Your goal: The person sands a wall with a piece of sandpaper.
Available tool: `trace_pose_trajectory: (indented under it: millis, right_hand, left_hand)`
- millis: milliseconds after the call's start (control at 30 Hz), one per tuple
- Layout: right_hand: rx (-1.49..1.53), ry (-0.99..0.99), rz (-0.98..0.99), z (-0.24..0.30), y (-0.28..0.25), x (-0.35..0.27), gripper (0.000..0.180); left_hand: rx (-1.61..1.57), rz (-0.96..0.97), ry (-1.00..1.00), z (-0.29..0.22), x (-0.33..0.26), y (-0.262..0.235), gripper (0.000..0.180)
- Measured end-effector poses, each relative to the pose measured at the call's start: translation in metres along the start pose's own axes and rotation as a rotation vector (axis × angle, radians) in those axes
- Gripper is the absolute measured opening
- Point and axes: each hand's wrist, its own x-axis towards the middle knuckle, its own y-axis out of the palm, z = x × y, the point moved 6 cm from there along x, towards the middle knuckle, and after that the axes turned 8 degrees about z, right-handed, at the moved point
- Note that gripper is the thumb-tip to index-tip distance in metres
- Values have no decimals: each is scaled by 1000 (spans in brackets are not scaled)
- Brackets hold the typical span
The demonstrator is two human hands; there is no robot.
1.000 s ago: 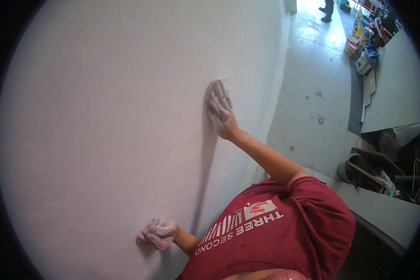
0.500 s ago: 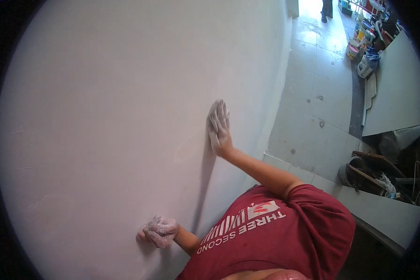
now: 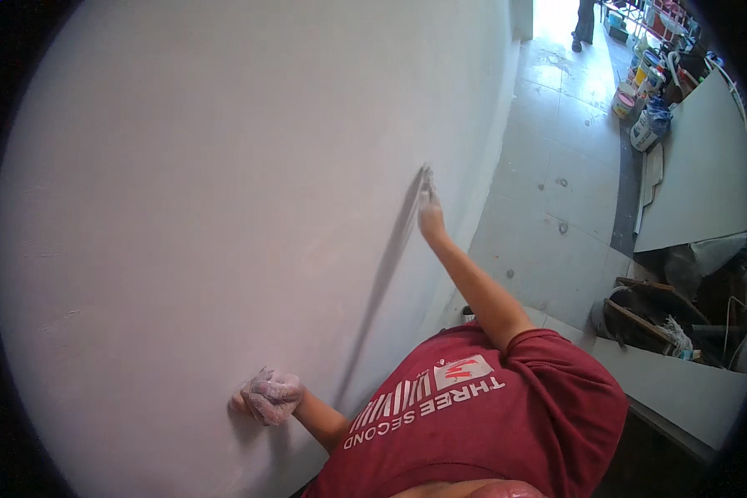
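The person stood close against a broad, smooth white plastered wall [image 3: 182, 207] that filled the left and middle of the view. The right hand [image 3: 427, 207] was stretched out far along the wall at arm's length, seen nearly edge-on, its fingers straight and held together, laid flat on the surface; whether a thin sanding sheet lay under the palm could not be told from this angle. The left hand [image 3: 267, 397] rested lower and nearer, against the wall, its fingers curled inward into a loose fist and coated in whitish dust, perhaps closed round something small, though nothing showed between them. A dark red short-sleeved shirt [image 3: 489, 423] covered the person's chest at the bottom of the picture.

As for progress, the wall around both hands looked even and uniformly white, with only faint marks at the far left, so most of the surface appeared worked already; no rough or bare patch was plain to see, and what was left could not be judged with certainty.

To the right, a pale grey tiled floor [image 3: 548, 207] ran away, with paint buckets [image 3: 639, 100] along the far right edge, a white board [image 3: 705, 166] leaning nearby, and another person's legs [image 3: 585, 25] at the far top.
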Motion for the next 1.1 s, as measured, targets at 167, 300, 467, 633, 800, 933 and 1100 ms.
trace_pose_trajectory:
  millis: [167, 300, 467, 633, 800, 933, 1100]
  right_hand:
    - [-163, -36, -41, 16, 17, 34, 54]
    - [30, 533, -20, -27, -10, 75, 54]
    - [154, 423, 22, -10, -48, 44, 52]
    - [695, 398, 202, 39, -59, -16, 42]
    - [802, 306, 374, 101, -56, -43, 30]
    - [746, 332, 451, 137, -60, -64, 34]
    - [640, 324, 707, 180, -47, -98, 34]
  left_hand:
    - [42, 22, 37, -5, 9, 1, 51]
    - [34, 26, 51, -7, 11, 1, 51]
    - [-9, 29, 27, -2, 10, 2, 53]
    - [28, 49, 67, 0, 8, 0, 57]
    - [-53, 16, 42, 5, 2, 1, 52]
    - [-68, 90, 3, 10, 2, 3, 56]
    - [-516, 286, -313, -9, -6, 14, 51]
